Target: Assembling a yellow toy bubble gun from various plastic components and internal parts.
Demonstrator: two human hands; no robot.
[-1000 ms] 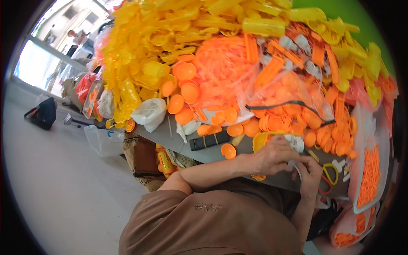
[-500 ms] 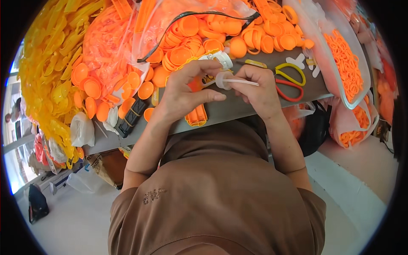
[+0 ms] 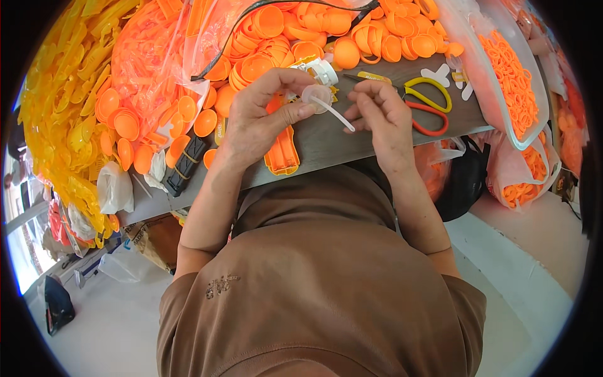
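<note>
My left hand (image 3: 260, 119) pinches a translucent round cap (image 3: 315, 95) between thumb and fingers. From the cap a thin white tube (image 3: 340, 117) slants down to the right, its far end loose. Close to that end is my right hand (image 3: 386, 122), fingers loosely bent and apart, with nothing visible in them. Behind the cap lies a white ribbed fitting (image 3: 323, 71) with yellow parts. Just below the left hand's fingers, an orange casing with a yellow rim (image 3: 282, 155) rests on the table. Scissors (image 3: 429, 108) with yellow and red handles lie beside my right hand.
Orange plastic cups (image 3: 257, 66) pile up at the back, with yellow plastic spoons (image 3: 66, 100) heaped at the left. A clear bin (image 3: 520, 139) of small orange rings stands at the right. Banded black strips (image 3: 186, 166) lie near the table's front edge (image 3: 220, 191).
My right hand has let go of the cap and tube and moved slightly away. The left hand now grips the cap, and the tube has swung to point down and right.
</note>
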